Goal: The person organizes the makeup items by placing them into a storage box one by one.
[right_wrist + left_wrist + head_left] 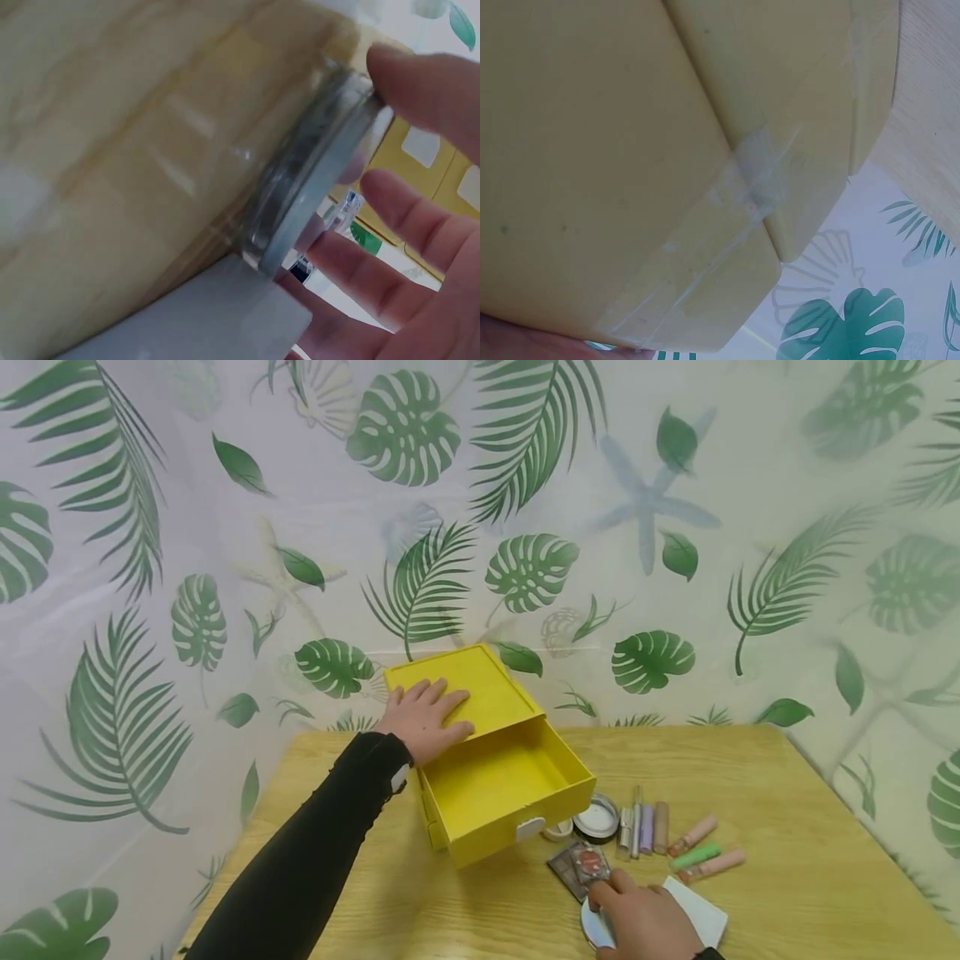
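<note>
A yellow drawer box (491,681) stands at the middle of the table, with its top drawer (480,847) pulled out; no contents show inside. My left hand (427,718) rests on the box's top with fingers spread. In the left wrist view, the box's yellow side (592,150) fills most of the picture, with clear tape across it. Low on the right, my right hand (648,922) pinches a round silver compact (311,180) by its rim, between thumb and fingers. A flat white case (701,914) lies just beside that hand.
Right of the box lie a dark palette with a small clear-lidded compact (590,862) on it, a round black-and-white container (597,818), several upright-laid tubes (646,829), two pink tubes and a green tube (695,857). A leaf-patterned curtain (480,527) hangs behind the table (810,860).
</note>
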Demonstrator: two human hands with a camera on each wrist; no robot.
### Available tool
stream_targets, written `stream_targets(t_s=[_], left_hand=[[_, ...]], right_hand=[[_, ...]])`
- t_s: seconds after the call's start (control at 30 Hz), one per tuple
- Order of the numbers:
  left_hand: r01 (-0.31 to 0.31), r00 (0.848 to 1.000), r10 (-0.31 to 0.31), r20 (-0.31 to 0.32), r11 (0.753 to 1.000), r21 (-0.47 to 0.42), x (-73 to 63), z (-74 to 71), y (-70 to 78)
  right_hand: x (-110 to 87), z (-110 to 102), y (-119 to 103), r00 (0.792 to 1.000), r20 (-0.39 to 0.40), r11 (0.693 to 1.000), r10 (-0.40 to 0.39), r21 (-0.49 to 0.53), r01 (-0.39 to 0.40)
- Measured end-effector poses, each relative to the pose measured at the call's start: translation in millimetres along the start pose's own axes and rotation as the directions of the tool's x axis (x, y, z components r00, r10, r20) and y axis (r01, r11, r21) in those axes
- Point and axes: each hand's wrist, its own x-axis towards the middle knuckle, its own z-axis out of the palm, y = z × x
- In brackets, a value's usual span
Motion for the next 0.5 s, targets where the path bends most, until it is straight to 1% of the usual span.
stream_targets(t_s=[0.13,0.3,0.43,0.5], left_hand=[[-0.011,1.000,0.011,-0.002,1.000,-0.007,-0.6,0.4,0.9],[-0.013,1.000,0.013,0.006,1.000,0.006,-1.0,0.3,1.4],[0.001,1.000,-0.001,-0.003,1.000,0.030,-1.0,0.5,-0.1],[0.005,1.000,-0.005,-0.002,1.000,0.028,-1.4,1.1,-1.5]], right_hand=[[1.7,2.1,-3.0,1.000,-0.020,1.000,0.005,-0.025,-0.006],[4.6,1.8,-6.3,0.999,0.015,0.998,0.050,-0.029,-0.049],[6.3,1.9,-7.6,0.999,-0.003,0.998,0.033,-0.051,-0.033],[6.2,1.7,-7.1,1.000,-0.008,0.999,0.028,-0.042,-0.028]])
